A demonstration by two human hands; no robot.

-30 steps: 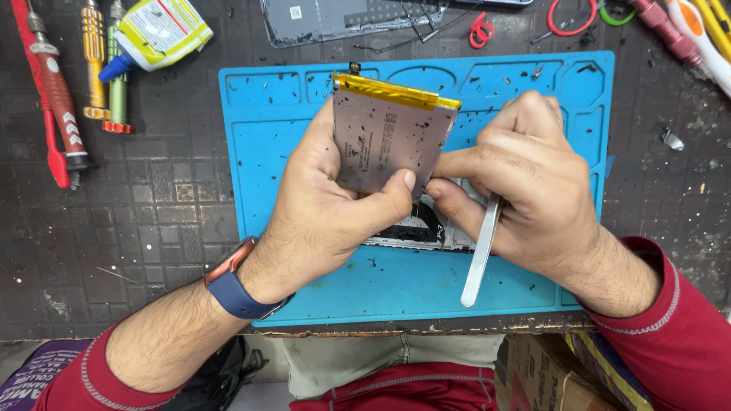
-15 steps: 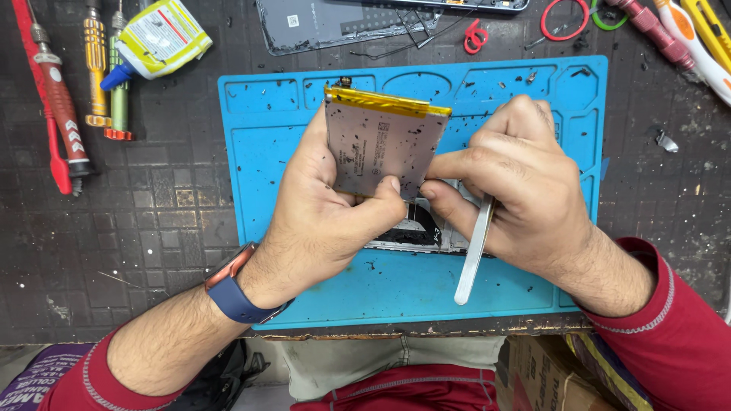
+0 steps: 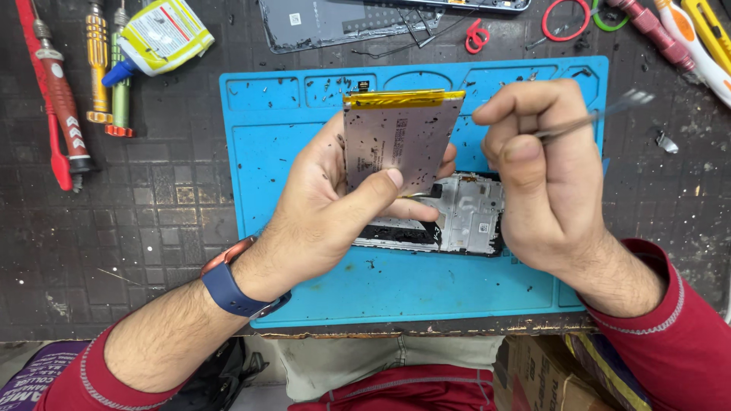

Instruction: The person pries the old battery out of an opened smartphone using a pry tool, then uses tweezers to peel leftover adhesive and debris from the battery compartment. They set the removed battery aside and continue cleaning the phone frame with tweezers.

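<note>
Head view: our right hand [image 3: 552, 183] has swung its thin metal tool [image 3: 590, 118] up and away, grip still pinched on it. Our left hand [image 3: 335, 209] pinches the battery [image 3: 400, 137], now lifted clear over the opened phone [image 3: 464, 213] on the blue mat [image 3: 304, 99], looks freed.

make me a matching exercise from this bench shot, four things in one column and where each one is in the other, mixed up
Things:
1. flat battery
2. thin metal tool
3. opened phone frame
4. glue bottle

Places:
A. lying on the blue mat, under the hands
B. held up in the left hand
C. on the dark bench, top left, beside the screwdrivers
D. pinched in the right hand

Pairs: 1-B, 2-D, 3-A, 4-C
</note>
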